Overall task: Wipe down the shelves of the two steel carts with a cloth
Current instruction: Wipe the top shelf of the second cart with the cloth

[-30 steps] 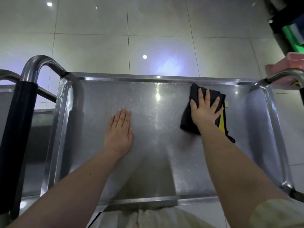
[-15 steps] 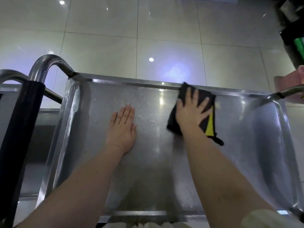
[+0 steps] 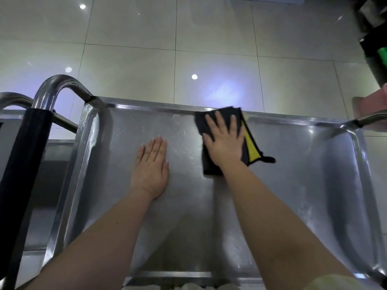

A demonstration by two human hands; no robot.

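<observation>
Sleeve (image 3: 326, 283): a pale cuff at the bottom right corner, on the right arm.
Forearms: two bare forearms reach forward over the steel.
Left hand (image 3: 150, 170): palm down on bare steel, fingers straight and close together, grasping nothing.
Right hand (image 3: 225, 143): palm down on the cloth, fingers straight and spread – pressing it flat, not curled round it.
Cloth (image 3: 209, 168): black and folded, under the right palm and fingers. A yellow face shows just beside the little finger, and a short black loop sticks out on that side. Past the fingertips its far edge meets the shelf's far rim.
Shelf (image 3: 282, 185): the top tray of a steel cart, scuffed and shiny, with a raised rim all round.
Handle (image 3: 27, 164): well left of the left fingers – a curved steel tube with a black grip.
Second cart (image 3: 52, 164): beyond that handle, part of another steel shelf.
Floor (image 3: 209, 38): beyond both sets of fingertips, pale glossy tiles with spots of reflected light.
Far right: a pink shape (image 3: 372, 103) and a dark shape with green (image 3: 377, 49), too blurred to identify.
</observation>
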